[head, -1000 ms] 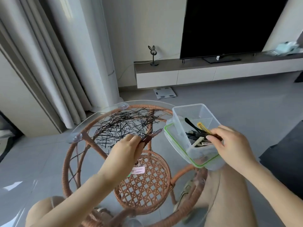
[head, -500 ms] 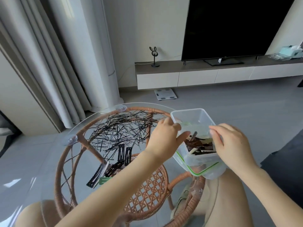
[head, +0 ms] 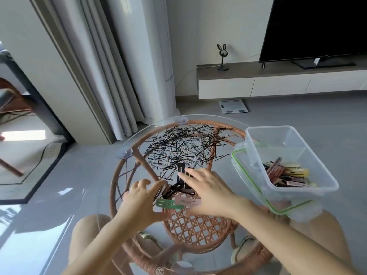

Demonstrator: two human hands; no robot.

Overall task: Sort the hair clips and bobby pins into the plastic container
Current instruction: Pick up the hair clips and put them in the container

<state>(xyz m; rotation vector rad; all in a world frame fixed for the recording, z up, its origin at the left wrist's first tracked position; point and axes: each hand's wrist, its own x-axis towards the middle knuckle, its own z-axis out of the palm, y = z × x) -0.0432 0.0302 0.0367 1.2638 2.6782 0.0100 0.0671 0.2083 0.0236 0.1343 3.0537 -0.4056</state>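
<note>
Now right hand (head: 206, 192) over hair clips (head: 172, 190)

The right hand (head: 206, 193) covers part of the black hair clips (head: 171, 190). The television (head: 317, 26) runs past the top and right edges.

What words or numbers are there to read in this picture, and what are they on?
None can be read.
Television: tiny mark on its lower edge, too small to read.
Floor scale: marks too small to read.
Round mark at the picture's bottom: too blurred to read.
</note>
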